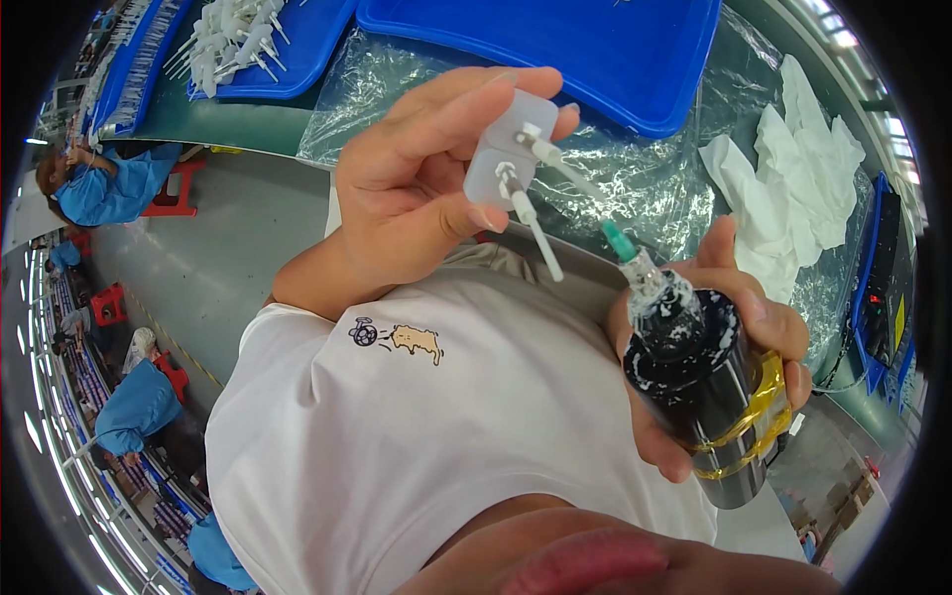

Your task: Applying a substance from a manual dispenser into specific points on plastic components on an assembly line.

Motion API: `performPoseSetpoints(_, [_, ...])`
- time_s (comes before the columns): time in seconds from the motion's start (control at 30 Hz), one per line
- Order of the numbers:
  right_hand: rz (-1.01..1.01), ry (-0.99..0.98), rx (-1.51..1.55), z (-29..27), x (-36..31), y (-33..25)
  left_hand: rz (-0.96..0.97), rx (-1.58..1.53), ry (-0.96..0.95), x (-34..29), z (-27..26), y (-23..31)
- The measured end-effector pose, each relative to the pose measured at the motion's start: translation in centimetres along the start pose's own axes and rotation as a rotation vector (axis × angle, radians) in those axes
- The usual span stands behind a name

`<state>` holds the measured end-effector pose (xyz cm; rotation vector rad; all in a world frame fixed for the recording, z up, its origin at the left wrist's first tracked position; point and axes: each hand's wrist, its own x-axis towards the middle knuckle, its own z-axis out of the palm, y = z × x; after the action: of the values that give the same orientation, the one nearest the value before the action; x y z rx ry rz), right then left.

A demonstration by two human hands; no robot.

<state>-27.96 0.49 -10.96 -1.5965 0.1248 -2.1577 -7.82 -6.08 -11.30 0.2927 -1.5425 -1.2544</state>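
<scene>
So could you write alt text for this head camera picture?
The left hand pinches a small white plastic pump part with two thin tubes, while the right hand grips a black bottle with a green-tipped nozzle, above a blue tray.

A grey floor point(213, 263) lies beside a green table point(233, 124) bearing blue trays point(635, 59).

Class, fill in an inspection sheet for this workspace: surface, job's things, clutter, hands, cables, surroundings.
Surface: green table under crinkled clear film.
Job's things: white pump part with two thin tubes; black bottle with green-tipped nozzle, yellow tape.
Clutter: white cloths; blue trays, one holding white pump parts.
Hands: left hand pinches the pump part; right hand grips the bottle.
Cables: nothing seen.
Surroundings: people in blue coats at benches, red stools.
</scene>
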Motion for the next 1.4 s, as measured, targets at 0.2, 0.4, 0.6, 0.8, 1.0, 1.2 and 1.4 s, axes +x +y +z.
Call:
performPoseSetpoints(0.2, [0.262, -0.118, -0.002, 0.5, 1.7, -1.2, 0.018, -0.106, -0.016, 0.4, 0.4, 0.0])
performPoseSetpoints(0.4, [0.496, -0.123, -0.012, 1.0, 2.5, -2.5, 0.029, -0.21, -0.007, 0.6, 0.7, 0.2])
performPoseSetpoints(0.6, [0.593, -0.189, 0.018, 0.1, 2.8, -3.1, 0.027, -0.108, -0.044, 0.6, 0.2, 0.1])
performPoseSetpoints(0.8, [0.866, -0.131, 0.03, 0.3, 3.3, -4.3, 0.041, -0.017, -0.072, 0.6, 0.0, -0.1])
performPoseSetpoints(1.0, [0.832, -0.134, 0.0, 0.6, 3.2, -4.2, 0.06, 0.006, -0.072, 0.5, -0.2, -0.2])
performPoseSetpoints(1.2, [0.806, -0.132, -0.01, 0.7, 3.1, -4.1, 0.057, -0.014, -0.069, 0.2, 0.0, -0.3])
performPoseSetpoints(1.4, [0.783, -0.13, -0.023, 0.7, 2.9, -4.1, -0.036, -0.086, -0.028, 0.3, 0.2, 0.2])
